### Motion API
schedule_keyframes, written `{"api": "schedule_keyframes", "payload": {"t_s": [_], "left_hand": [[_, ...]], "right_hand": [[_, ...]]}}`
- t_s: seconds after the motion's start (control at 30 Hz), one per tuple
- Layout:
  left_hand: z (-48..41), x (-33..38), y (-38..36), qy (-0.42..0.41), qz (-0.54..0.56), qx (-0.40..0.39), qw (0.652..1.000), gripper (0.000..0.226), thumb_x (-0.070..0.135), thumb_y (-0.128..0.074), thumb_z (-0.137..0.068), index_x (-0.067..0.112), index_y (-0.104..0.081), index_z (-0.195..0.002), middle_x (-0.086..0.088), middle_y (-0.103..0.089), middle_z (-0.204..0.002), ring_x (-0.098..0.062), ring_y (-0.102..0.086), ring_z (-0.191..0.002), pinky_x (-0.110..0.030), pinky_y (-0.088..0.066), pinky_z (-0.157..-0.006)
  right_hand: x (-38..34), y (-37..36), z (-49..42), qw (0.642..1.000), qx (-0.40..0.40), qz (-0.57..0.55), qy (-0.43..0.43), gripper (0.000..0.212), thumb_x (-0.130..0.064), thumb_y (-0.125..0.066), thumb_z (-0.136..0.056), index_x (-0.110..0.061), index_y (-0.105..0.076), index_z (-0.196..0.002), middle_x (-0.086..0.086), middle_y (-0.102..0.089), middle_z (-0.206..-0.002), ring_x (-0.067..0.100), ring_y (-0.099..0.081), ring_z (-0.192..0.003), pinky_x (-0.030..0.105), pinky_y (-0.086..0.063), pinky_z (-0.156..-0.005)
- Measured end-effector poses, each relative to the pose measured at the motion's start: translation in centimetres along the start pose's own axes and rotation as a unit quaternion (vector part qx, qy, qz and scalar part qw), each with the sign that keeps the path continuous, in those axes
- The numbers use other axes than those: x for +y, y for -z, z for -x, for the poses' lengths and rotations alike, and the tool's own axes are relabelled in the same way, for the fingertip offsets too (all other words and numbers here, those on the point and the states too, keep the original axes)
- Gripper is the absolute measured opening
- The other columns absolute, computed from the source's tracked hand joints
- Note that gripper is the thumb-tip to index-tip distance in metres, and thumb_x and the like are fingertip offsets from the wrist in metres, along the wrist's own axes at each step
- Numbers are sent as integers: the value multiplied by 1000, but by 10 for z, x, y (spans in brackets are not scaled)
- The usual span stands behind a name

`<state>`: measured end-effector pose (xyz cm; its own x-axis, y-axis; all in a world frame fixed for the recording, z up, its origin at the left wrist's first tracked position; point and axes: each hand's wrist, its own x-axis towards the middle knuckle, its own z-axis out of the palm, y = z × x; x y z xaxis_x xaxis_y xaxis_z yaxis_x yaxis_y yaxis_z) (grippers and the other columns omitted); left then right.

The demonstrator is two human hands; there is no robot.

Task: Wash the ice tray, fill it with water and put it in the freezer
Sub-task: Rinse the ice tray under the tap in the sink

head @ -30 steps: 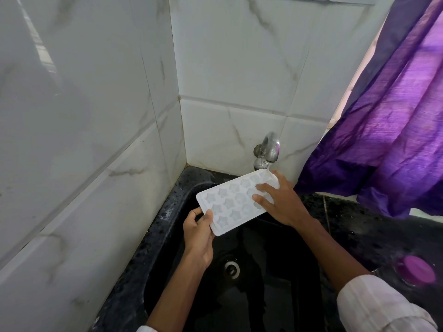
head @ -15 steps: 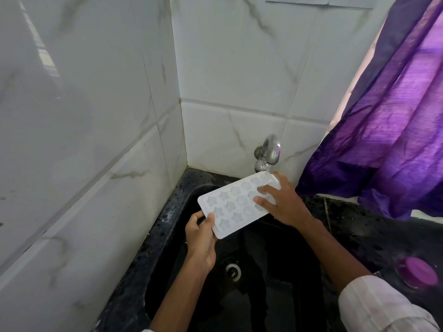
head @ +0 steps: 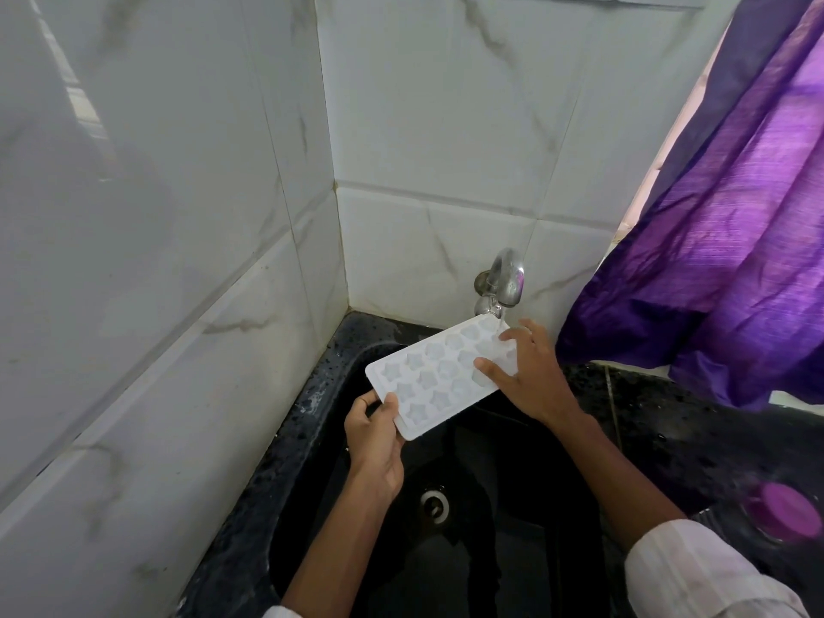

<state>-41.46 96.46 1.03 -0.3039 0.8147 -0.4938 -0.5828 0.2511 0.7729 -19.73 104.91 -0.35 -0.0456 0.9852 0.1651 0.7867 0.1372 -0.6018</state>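
Tray (head: 428,381) is in the air over the back of the sink (head: 312,421), cavities up. It slopes, with its far end raised under the tap (head: 504,278) and its near end low.

- Your left hand (head: 374,439) pinches the near corner, thumb on top and fingers curled under. That looks like the only real hold on the tray.
- Your right hand (head: 535,376) lies on the far end with fingers spread and fairly straight. It presses or rubs and does not clamp.
- A thin stream seems to fall from the tap onto the far corner. It is faint, so I can't be sure of the flow.

Judged stage: washing. Filling and the freezer are not yet done.

Risks from here:
- Slip. Wet plastic held by one corner pinch could twist out and drop toward the drain (head: 434,506) if the right hand bears down hard.
- Patchy rinse. The water meets one corner only, and the slope sends it down the rows nearest it. The cavities on the other long side may stay unwashed unless you shift the tray under the tap.
- Splash. A stronger flow on the angled face would spray the counter (head: 669,430), the curtain (head: 722,225) close at the right, and your sleeve (head: 695,573).
- Filling at this slope would leave the high cavities short and let the low ones overflow, so level the tray first.
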Motion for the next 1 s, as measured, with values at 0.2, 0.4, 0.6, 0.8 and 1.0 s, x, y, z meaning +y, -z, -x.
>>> {"api": "schedule_keyframes", "payload": {"t_s": [0.2,0.4,0.6,0.8,1.0], "left_hand": [[-2,2,-1,3,13,10,1000,19,4,-55,-101,6,-57,-119,-8,-70,-99,-19,-70,-86,-32,-58,-66],[-2,2,1,-1,19,12,1000,16,3,-55,-101,6,-57,-117,-7,-70,-98,-18,-70,-86,-32,-57,-67],[-4,8,1,-7,31,8,999,12,2,-54,-101,5,-58,-112,-8,-70,-96,-19,-70,-86,-34,-58,-69],[-3,7,1,-4,33,9,999,16,3,-55,-101,4,-58,-116,-9,-71,-98,-22,-71,-89,-36,-58,-72],[-3,9,-2,-7,41,8,999,16,3,-55,-101,4,-57,-117,-9,-70,-97,-21,-70,-88,-34,-58,-70]], "right_hand": [[5,-4,10,999,0,-52,11,31,-51,-67,-86,-30,-55,-104,3,-26,-152,25,-32,-139,39,-37,-107],[4,-1,12,998,-34,-45,14,34,-54,-67,-84,-29,-61,-105,0,-25,-152,18,-32,-134,36,-36,-110],[1,3,13,995,-33,-46,78,43,-53,-72,-78,-19,-71,-104,-10,-27,-140,7,-29,-126,20,-31,-104],[-1,11,8,996,-70,8,63,52,-59,-69,-77,-16,-68,-107,5,-28,-152,14,-31,-130,24,-29,-103],[-1,9,8,995,-57,28,80,59,-69,-58,-79,-25,-67,-117,6,-25,-156,30,-31,-140,43,-39,-111]]}}
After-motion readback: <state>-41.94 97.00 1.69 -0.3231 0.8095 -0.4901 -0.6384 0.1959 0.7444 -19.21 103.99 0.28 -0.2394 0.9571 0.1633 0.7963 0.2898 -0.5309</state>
